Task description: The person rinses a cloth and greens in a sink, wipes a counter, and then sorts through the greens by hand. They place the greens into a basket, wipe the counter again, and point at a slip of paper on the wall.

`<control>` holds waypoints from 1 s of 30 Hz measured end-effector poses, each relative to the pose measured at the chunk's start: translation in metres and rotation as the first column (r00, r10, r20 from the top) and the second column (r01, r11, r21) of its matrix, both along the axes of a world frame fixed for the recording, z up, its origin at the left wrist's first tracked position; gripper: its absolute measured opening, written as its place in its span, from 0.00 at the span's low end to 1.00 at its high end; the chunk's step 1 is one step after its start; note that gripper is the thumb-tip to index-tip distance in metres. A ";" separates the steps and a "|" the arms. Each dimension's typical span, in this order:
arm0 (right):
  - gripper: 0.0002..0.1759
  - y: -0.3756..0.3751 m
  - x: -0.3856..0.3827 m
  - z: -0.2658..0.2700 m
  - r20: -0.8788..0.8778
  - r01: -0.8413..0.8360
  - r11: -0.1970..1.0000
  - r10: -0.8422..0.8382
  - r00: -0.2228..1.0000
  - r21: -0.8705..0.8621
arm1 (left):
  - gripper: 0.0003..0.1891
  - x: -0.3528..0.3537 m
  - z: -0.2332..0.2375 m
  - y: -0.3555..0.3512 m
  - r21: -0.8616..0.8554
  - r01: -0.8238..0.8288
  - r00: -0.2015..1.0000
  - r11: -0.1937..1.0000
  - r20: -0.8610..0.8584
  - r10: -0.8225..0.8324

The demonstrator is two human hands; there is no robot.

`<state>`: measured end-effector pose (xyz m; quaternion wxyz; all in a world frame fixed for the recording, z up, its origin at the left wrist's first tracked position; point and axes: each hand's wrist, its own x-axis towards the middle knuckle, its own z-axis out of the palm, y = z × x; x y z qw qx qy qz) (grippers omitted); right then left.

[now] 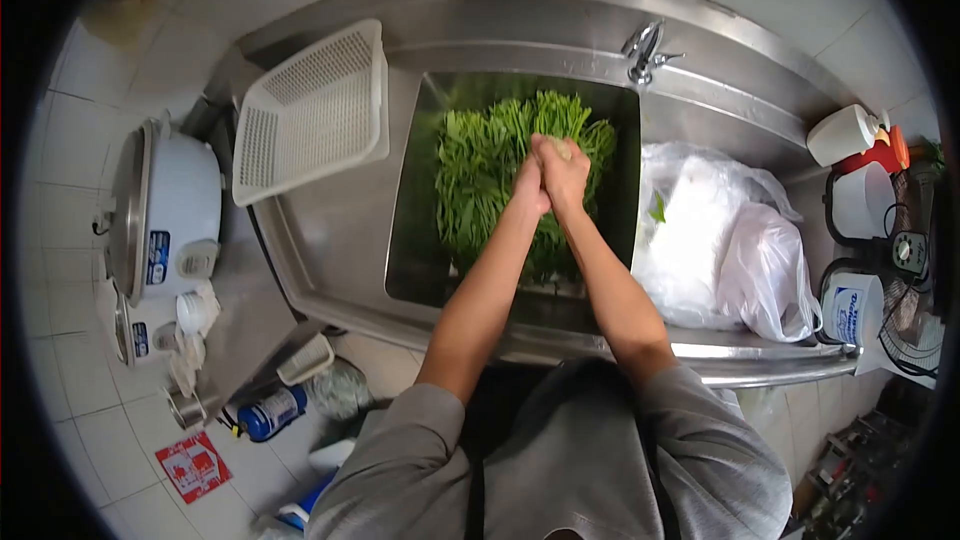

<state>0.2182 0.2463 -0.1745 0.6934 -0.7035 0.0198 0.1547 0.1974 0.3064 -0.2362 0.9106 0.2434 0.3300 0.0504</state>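
Observation:
A large heap of leafy green stems (480,180) fills much of the deep steel sink basin (408,250). Both arms reach down over it, and the hands are pressed together near the upper right of the heap. My left hand (531,180) is closed, lying against the right one. My right hand (568,172) is closed too, its fingers curled around a pale clump that looks like the stem ends of the greens (560,148). Most of what lies between the palms is hidden.
A white perforated basket (315,110) rests on the left drainboard. The faucet (648,48) stands behind the basin. Plastic bags (715,240) lie right of the basin, with a loose leaf (657,208) on them. A rice cooker (170,205) is at left; bottles and containers (862,205) line the right.

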 end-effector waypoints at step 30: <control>0.25 0.041 -0.050 -0.022 -0.294 -0.604 0.004 0.871 0.393 -0.797 | 0.11 -0.095 0.039 -0.027 0.666 -0.222 0.346 -0.712 -0.629 -0.696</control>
